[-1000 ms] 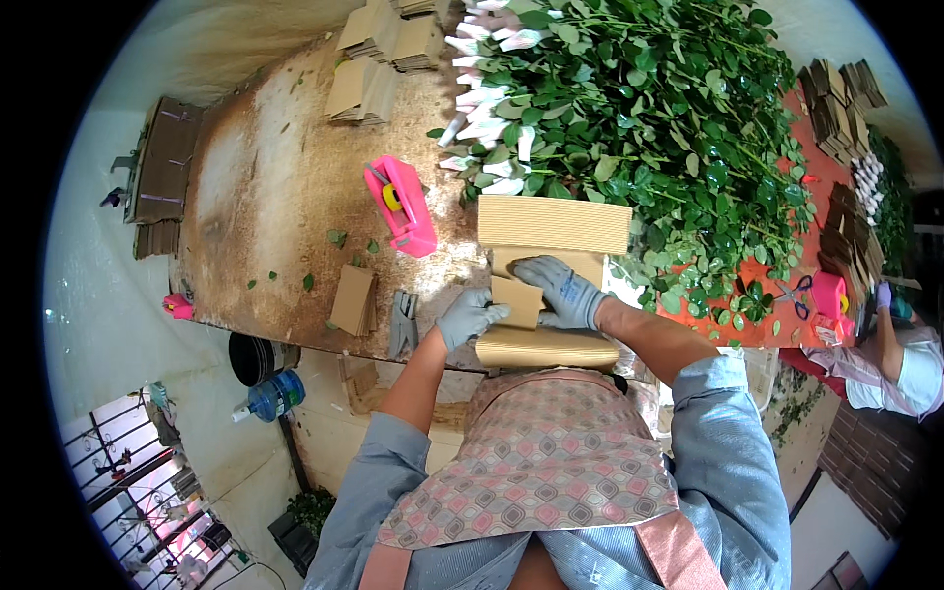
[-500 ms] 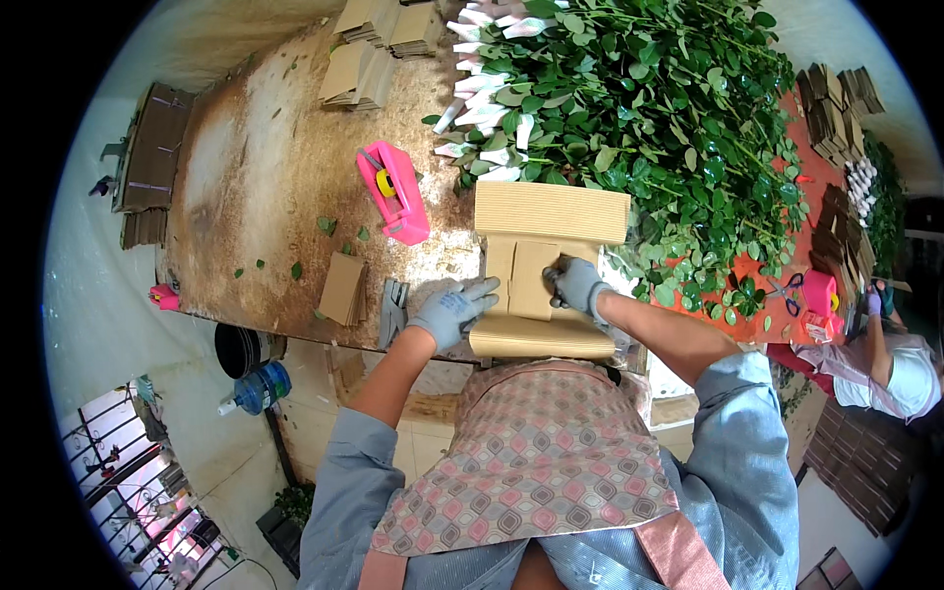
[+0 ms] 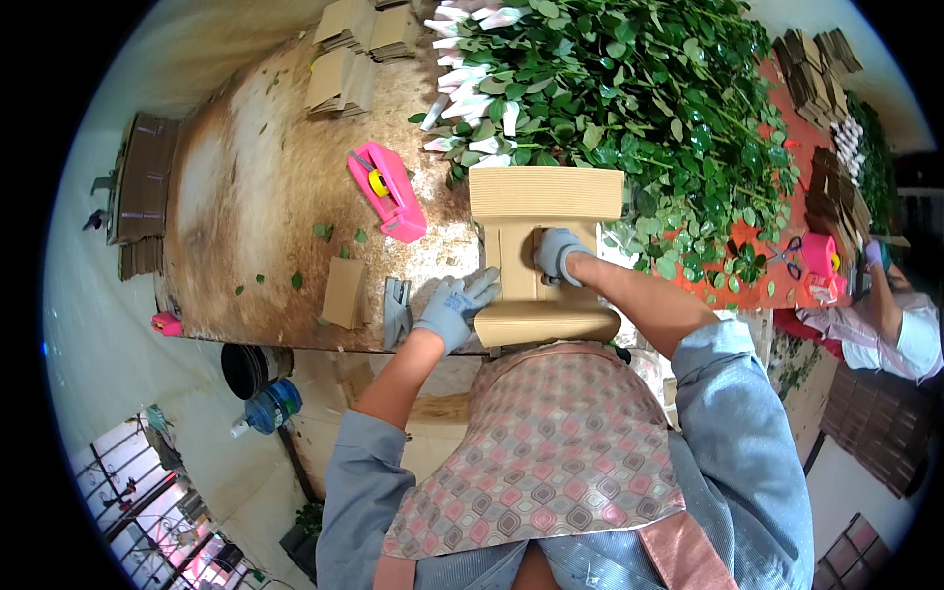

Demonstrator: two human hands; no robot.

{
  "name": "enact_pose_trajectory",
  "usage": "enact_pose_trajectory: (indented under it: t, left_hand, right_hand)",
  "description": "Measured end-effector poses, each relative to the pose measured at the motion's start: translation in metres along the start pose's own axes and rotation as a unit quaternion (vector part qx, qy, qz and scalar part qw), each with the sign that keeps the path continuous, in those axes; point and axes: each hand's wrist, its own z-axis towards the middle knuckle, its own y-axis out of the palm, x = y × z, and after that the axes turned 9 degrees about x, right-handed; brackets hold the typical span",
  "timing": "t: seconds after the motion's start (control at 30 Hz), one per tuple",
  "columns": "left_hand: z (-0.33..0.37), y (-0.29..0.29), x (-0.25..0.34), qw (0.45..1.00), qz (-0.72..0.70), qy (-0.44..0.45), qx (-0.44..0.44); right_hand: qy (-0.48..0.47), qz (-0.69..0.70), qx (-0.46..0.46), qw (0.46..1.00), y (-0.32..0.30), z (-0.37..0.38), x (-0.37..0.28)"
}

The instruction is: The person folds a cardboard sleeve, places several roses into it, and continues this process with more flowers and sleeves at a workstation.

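Observation:
A sheet of tan corrugated cardboard [image 3: 546, 193] lies in front of me, its far and near ends curled up. My right hand [image 3: 562, 256], in a grey glove, is closed over its middle. A small folded cardboard piece [image 3: 538, 246] stands partly on edge against those fingers, mostly hidden by the glove. At the sheet's left edge rests my left hand [image 3: 453, 311], also gloved, fingers stretched out and holding nothing. Just left of it, a grey stapler [image 3: 396, 310] lies on the table, beside a stack of cut cardboard pieces [image 3: 344, 293].
A pink tape dispenser [image 3: 387, 192] with yellow tape sits left of the sheet. Leafy stems [image 3: 629, 93] with white-wrapped heads pile up beyond it. Scissors [image 3: 790, 258] lie on the red surface at right, near a co-worker [image 3: 880, 324]. More cardboard stacks [image 3: 340, 81] stand at the far left.
The folded cardboard piece lay flat in the sheet's middle; my right hand has drawn left and tilted it up. My left hand has shifted slightly off the sheet. The view has moved a little.

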Motion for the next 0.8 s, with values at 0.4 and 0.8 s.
enact_pose_trajectory:
  t: [0.4,0.8]
  left_hand:
    - [0.074,-0.069,0.006,0.942,-0.24,-0.135,-0.193]
    - [0.074,-0.029,0.016,0.951,-0.14,-0.178,-0.212]
  right_hand:
    - [0.004,-0.047,0.115,0.992,-0.032,-0.029,-0.029]
    - [-0.297,-0.205,0.238,0.901,0.015,-0.036,-0.013]
